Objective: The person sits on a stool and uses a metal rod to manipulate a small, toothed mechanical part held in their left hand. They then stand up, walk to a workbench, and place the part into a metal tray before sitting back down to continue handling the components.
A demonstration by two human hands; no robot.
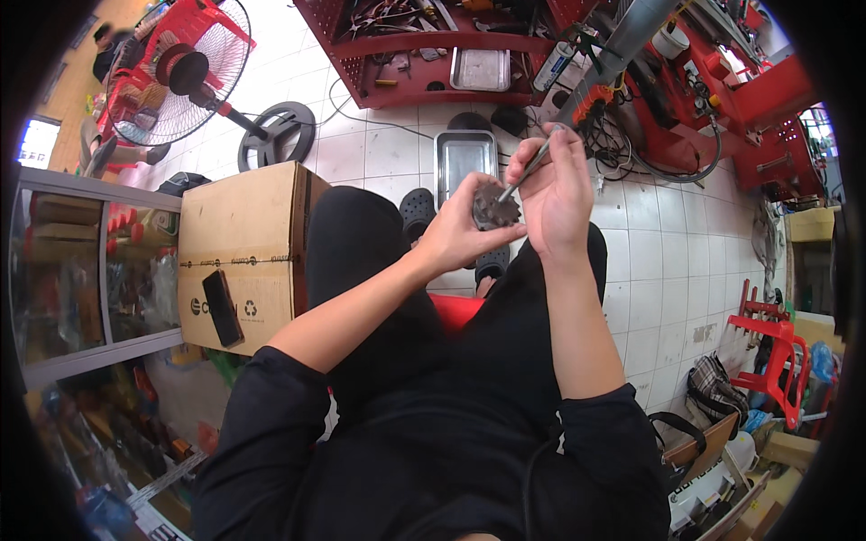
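My left hand (458, 230) holds a small dark toothed gear (494, 209) above my knees. My right hand (555, 194) grips a thin metal tool (532, 167) whose tip touches the gear. Both forearms rise from black sleeves at the bottom. I am seated, with black trousers and dark clogs (417, 213) over the white tiled floor.
A cardboard box (236, 248) with a black phone (222, 308) on it stands at my left. A steel tray (465, 155) lies on the floor ahead, before a red tool rack (424, 50). A standing fan (185, 72) is far left, a red stool (767, 347) right.
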